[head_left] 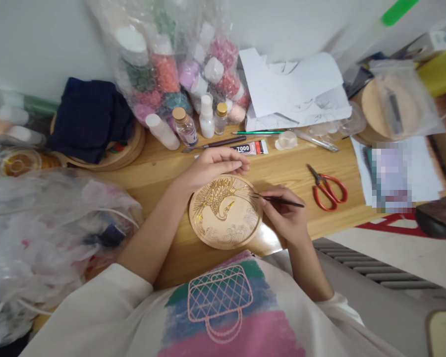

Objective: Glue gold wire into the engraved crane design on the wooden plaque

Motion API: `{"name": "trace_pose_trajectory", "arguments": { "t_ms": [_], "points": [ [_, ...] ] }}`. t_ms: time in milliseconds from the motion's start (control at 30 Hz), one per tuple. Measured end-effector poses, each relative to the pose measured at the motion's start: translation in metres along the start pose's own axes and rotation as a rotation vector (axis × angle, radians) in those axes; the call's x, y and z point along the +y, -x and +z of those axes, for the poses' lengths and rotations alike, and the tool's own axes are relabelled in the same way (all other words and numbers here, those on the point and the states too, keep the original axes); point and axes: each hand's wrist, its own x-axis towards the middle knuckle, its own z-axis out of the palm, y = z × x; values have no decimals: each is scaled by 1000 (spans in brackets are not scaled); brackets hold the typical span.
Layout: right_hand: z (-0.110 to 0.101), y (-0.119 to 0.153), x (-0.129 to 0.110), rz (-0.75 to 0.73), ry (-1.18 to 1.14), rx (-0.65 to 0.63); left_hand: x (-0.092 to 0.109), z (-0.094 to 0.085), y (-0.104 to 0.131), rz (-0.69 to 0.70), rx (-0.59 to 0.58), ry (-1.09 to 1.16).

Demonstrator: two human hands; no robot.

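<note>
A round wooden board (215, 239) lies on the table in front of me. On it is a crane design in raised gold lines, with thinly drawn waves and feathers around it. My right hand (285, 215) pinches slim black tweezers (284, 201), their tip at the board's right side. My left hand (223, 162) rests by the board's upper rim, fingers loosely stretched and thumb apart, holding nothing. Just beyond those fingers lies a glue tube (258, 148), partly hidden by the hand. Red-handled scissors (326, 188) lie spread to the right of my right hand.
Small bottles (186, 128) stand at the back before plastic bags of coloured jars (167, 69). Drawn paper sheets (293, 89), a green pencil (258, 132) and a pen (315, 140) lie behind. A large plastic bag (40, 238) and dark cloth (91, 116) fill the left.
</note>
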Motion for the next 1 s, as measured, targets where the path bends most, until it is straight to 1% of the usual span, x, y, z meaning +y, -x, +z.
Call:
{"name": "trace_pose_trajectory", "arguments": {
  "t_ms": [200, 300, 367, 433, 467, 533, 600, 667, 733, 800, 900, 1000],
  "points": [
    [0, -1, -1, 6, 8, -6, 0, -1, 1, 1, -3, -22],
    [1, -2, -1, 25, -25, 20, -2, -2, 0, 13, -4, -54],
    [2, -3, -1, 45, -59, 48, 0, 1, 0, 39, 15, -123],
    [2, -4, -2, 69, -96, 67, 4, 7, 3, 99, 56, -300],
    [1, -5, -2, 81, -113, 67, 6, 12, 7, 144, 84, -438],
    [-1, -7, -4, 97, -150, 67, 12, 22, 18, 245, 119, -781],
    [-5, -9, -5, 118, -189, 62, 14, 33, 34, 324, 116, -1102],
    [-10, -11, -6, 144, -227, 46, 13, 43, 51, 370, 77, -1328],
    [-13, -12, -6, 157, -258, 10, 9, 50, 64, 361, 39, -1437],
    [-15, -12, -5, 148, -280, -26, 4, 54, 72, 310, 16, -1480],
    [-15, -13, -4, 124, -288, -51, -3, 54, 75, 271, 37, -1507],
    [-15, -13, -4, 115, -277, -40, -6, 54, 73, 295, 44, -1537]
  ]
}}
